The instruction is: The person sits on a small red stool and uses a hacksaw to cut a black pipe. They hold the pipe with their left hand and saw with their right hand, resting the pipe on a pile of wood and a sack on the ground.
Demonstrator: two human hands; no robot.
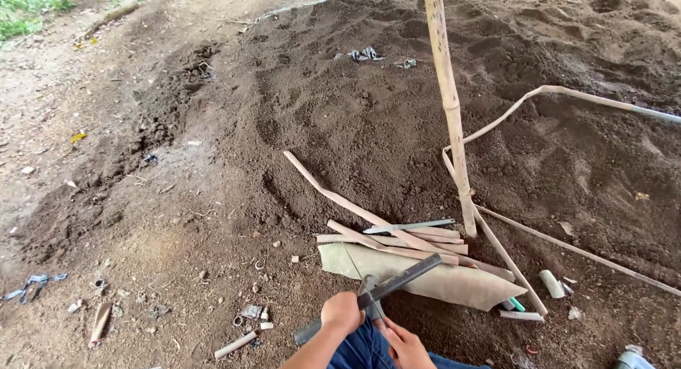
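My left hand (341, 313) is closed around a long dark metal blade or bar (397, 280) that slants up to the right over the ground. My right hand (406, 343) sits just below it, close to my blue-trousered knee (365, 349), fingers curled near a small grey piece (370, 298); what it grips is hard to make out. Ahead of the hands lies a beige flat sheet (440, 278) with several split bamboo strips (397, 241) stacked on it.
An upright bamboo pole (448, 106) stands in dark loose soil (369, 120). A bent pale pipe (525, 99) curves off to the right. Short cut pieces (552, 284) and scraps (237, 343) litter the ground. Grass (28, 7) is at far left.
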